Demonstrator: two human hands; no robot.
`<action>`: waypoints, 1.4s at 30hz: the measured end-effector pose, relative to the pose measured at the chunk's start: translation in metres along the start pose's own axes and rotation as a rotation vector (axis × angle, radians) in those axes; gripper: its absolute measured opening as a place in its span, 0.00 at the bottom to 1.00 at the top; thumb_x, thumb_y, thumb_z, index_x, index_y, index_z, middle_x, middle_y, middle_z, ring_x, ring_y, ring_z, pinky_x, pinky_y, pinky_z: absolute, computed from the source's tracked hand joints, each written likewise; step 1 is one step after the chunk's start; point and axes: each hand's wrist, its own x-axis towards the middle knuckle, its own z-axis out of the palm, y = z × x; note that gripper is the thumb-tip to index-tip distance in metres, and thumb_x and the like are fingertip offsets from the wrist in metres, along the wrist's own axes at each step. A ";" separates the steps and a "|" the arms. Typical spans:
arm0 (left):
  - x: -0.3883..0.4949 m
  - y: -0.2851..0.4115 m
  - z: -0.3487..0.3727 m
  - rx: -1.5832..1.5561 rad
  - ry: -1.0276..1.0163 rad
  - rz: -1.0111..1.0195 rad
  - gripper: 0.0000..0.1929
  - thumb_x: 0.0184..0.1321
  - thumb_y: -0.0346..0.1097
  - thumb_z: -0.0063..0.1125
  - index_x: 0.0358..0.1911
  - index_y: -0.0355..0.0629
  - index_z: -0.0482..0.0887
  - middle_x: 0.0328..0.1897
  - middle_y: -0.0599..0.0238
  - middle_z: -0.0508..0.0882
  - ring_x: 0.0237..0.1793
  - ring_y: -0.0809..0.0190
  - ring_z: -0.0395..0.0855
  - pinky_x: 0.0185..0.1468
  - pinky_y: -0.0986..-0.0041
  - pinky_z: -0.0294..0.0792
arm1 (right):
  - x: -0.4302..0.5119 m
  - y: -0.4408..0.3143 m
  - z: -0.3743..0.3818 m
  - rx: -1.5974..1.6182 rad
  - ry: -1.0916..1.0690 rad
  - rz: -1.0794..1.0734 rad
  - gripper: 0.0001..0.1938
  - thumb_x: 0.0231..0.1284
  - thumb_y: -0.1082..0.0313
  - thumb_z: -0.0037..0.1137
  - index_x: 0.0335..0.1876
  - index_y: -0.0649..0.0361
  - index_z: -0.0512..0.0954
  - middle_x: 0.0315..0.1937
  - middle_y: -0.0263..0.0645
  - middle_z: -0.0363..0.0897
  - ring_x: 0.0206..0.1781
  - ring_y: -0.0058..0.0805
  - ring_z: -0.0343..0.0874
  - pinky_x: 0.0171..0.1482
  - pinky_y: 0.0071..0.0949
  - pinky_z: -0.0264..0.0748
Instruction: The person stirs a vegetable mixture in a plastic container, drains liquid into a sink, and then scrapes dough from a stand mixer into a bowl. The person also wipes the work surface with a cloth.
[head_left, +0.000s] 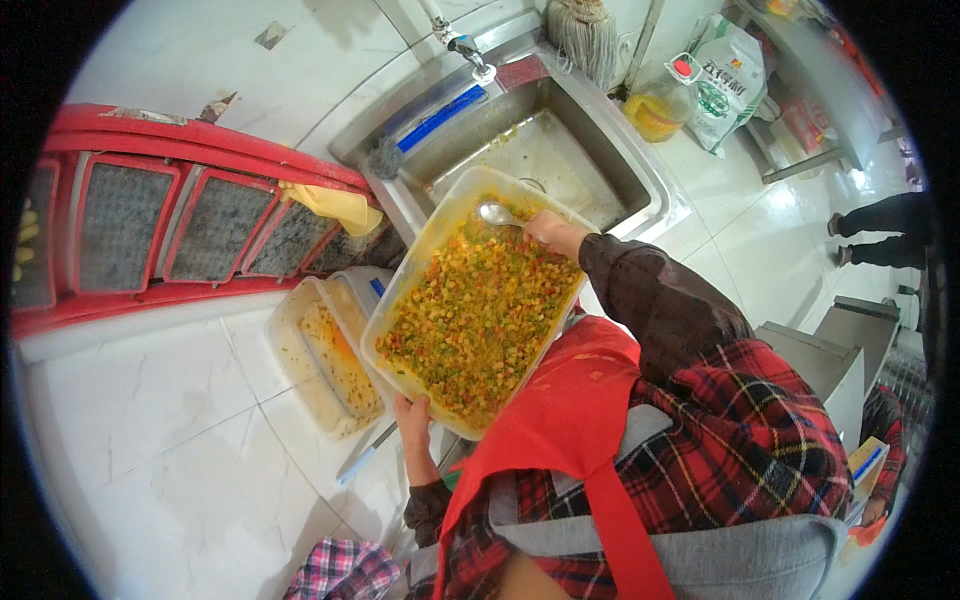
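A large translucent plastic tub (373, 309), full of a chopped yellow, green and red food mixture (480, 315), is tilted in front of me beside the sink. My left hand (414, 420) grips the tub's lower rim. My right hand (553, 232) is at the tub's upper right side, shut on the handle of a metal spoon (496, 214), whose bowl lies over the food's edge. A second plastic tub (289, 341) with orange, oily residue stands lower down to the left of the full one.
The stainless steel sink (592, 142) with a faucet (469, 51) lies ahead, a blue-backed strip (441, 118) on its ledge. A red rack (195, 135) with a yellow cloth (337, 206) stands left. An oil jug (660, 109), a white sack (726, 86) and a person's legs (881, 225) are right.
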 end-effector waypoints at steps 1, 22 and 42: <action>0.000 -0.001 0.000 0.007 0.002 0.000 0.15 0.47 0.26 0.48 0.43 0.37 0.71 0.29 0.64 0.76 0.23 0.67 0.74 0.20 0.76 0.66 | 0.010 0.006 0.003 0.041 -0.016 0.026 0.07 0.53 0.67 0.52 0.27 0.60 0.79 0.23 0.36 0.71 0.24 0.31 0.67 0.27 0.34 0.64; 0.001 -0.001 0.002 0.028 0.021 0.009 0.15 0.47 0.28 0.48 0.42 0.36 0.71 0.29 0.64 0.76 0.21 0.68 0.72 0.20 0.77 0.64 | -0.035 -0.017 -0.025 0.602 -0.122 -0.134 0.11 0.59 0.61 0.44 0.27 0.58 0.75 0.10 0.23 0.56 0.11 0.16 0.52 0.15 0.22 0.45; 0.000 -0.001 0.003 0.027 0.022 0.026 0.15 0.47 0.28 0.49 0.41 0.35 0.71 0.28 0.64 0.75 0.24 0.67 0.73 0.20 0.76 0.65 | 0.033 0.028 0.009 -0.400 -0.090 -0.348 0.10 0.49 0.76 0.53 0.34 0.50 0.80 0.29 0.34 0.78 0.32 0.33 0.75 0.33 0.29 0.71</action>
